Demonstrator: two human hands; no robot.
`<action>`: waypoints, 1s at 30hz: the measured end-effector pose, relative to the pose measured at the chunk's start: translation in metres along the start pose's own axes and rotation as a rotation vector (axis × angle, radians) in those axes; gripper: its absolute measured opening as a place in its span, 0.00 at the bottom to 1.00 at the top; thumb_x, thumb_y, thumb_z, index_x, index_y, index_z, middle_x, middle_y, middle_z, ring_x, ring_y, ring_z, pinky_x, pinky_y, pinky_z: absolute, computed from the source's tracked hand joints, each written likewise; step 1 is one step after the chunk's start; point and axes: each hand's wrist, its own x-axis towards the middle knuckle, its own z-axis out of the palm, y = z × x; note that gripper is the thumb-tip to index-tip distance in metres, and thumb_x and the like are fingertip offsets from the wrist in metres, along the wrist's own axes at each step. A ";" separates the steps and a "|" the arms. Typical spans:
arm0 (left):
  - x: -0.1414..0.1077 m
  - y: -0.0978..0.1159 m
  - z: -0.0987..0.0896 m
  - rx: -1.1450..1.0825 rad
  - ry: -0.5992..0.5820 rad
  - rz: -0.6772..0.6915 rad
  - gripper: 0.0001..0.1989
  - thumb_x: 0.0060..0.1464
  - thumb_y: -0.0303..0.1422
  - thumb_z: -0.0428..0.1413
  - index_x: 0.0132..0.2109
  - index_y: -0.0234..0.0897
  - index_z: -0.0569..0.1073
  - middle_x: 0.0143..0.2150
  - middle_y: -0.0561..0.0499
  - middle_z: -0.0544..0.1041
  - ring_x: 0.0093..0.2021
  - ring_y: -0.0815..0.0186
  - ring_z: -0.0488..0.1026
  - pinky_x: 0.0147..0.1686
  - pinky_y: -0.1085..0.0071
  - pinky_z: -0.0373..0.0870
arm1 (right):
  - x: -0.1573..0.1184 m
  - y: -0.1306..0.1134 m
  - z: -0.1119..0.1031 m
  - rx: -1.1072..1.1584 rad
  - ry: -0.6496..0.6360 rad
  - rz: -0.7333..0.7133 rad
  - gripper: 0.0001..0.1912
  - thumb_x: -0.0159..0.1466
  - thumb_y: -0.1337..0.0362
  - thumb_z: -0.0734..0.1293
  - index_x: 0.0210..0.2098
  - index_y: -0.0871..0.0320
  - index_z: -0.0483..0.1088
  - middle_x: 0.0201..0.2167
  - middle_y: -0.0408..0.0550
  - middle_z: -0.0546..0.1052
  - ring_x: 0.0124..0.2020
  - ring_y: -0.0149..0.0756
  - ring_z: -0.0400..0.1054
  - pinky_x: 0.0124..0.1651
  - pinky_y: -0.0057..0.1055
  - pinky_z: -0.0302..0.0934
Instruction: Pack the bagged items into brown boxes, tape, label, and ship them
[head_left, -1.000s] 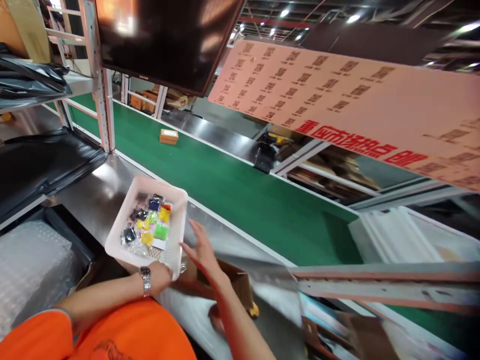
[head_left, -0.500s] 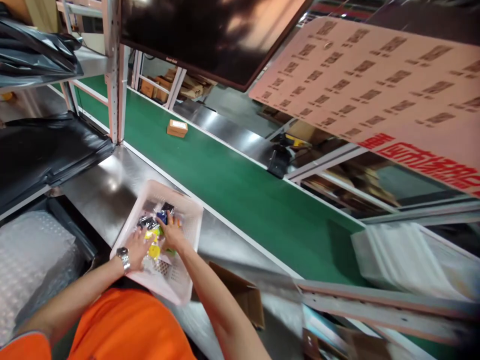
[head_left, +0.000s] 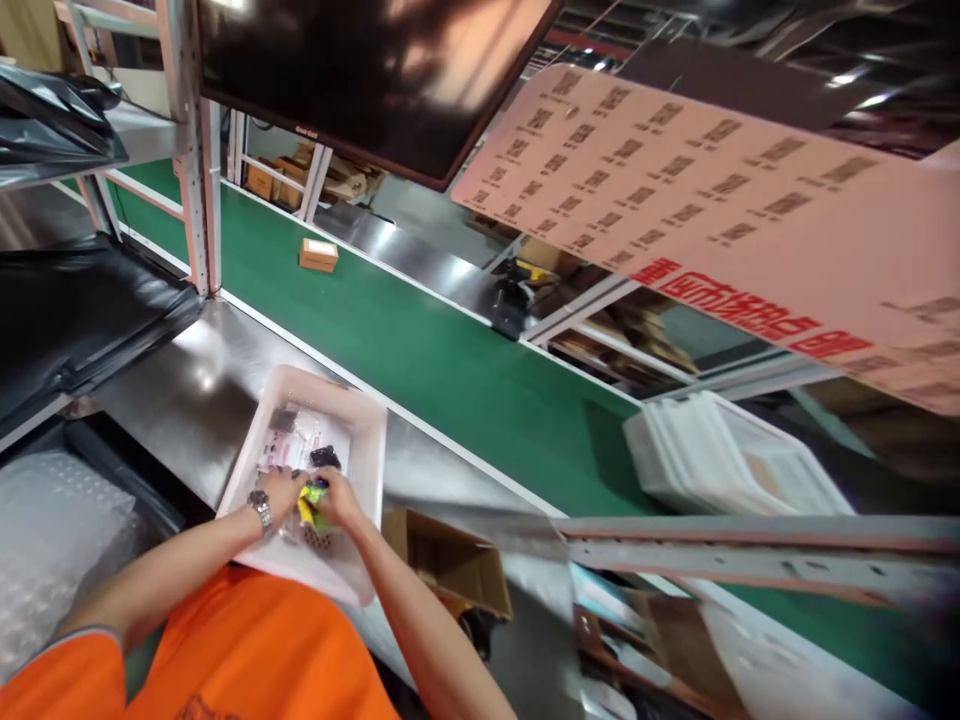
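- Since half a second ago I see both hands have drawn back toward the near end of the white basket (head_left: 367, 440) and bunched the little packets together; a second ago the right hand was outside the basket altogether.
- My left hand (head_left: 283, 492), with a watch (head_left: 262, 509) on the wrist, is closed around the bundle of small packets (head_left: 313, 497) from the left side.
- My right hand (head_left: 337, 497) is clenched on the same bundle from the right, fingers curled over it; yellow, green and blue show between the two hands.
- The packets sit low in the near half of the basket, and a dark packet (head_left: 325, 457) lies just beyond the hands.
- More clear packets (head_left: 289, 440) lie loose on the basket floor at the far end, apart from the hands.
- The basket rests on the steel desk (head_left: 195, 390), with its near edge over my orange shirt (head_left: 247, 650).
- An open cardboard box (head_left: 450, 560) stands just right of the basket, below desk level.
- Beyond the desk runs a green conveyor belt (head_left: 450, 370), carrying a small brown box (head_left: 318, 254) well away from me.
- A stack of white trays (head_left: 720, 460) sits at the right, beside the belt.
- Bubble wrap (head_left: 52, 530) lies in a bin at my left.
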 end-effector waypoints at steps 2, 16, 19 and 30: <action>-0.003 -0.003 -0.005 -0.073 -0.023 0.004 0.28 0.64 0.28 0.61 0.70 0.39 0.71 0.58 0.37 0.78 0.56 0.45 0.80 0.55 0.55 0.79 | -0.005 -0.002 0.004 0.088 0.001 0.029 0.16 0.52 0.63 0.77 0.40 0.58 0.81 0.42 0.51 0.85 0.44 0.46 0.79 0.52 0.39 0.73; -0.019 0.089 -0.093 -0.252 0.432 0.238 0.28 0.70 0.22 0.51 0.73 0.39 0.69 0.55 0.42 0.79 0.54 0.55 0.79 0.57 0.61 0.78 | -0.068 -0.051 -0.153 0.316 0.354 -0.208 0.15 0.54 0.56 0.77 0.38 0.56 0.81 0.52 0.55 0.81 0.53 0.45 0.77 0.62 0.43 0.69; -0.004 0.141 -0.079 -0.299 0.458 0.368 0.29 0.69 0.22 0.52 0.74 0.38 0.68 0.56 0.41 0.78 0.52 0.55 0.79 0.57 0.60 0.78 | -0.112 -0.020 -0.182 0.223 0.487 -0.195 0.13 0.56 0.58 0.76 0.39 0.55 0.80 0.54 0.55 0.80 0.54 0.45 0.76 0.63 0.42 0.69; 0.054 0.233 0.011 -0.043 0.198 0.536 0.36 0.66 0.29 0.61 0.78 0.36 0.62 0.67 0.34 0.73 0.66 0.47 0.72 0.66 0.54 0.73 | -0.180 0.154 -0.122 -0.069 0.813 -0.040 0.22 0.52 0.65 0.66 0.46 0.57 0.79 0.64 0.62 0.77 0.68 0.57 0.68 0.71 0.62 0.62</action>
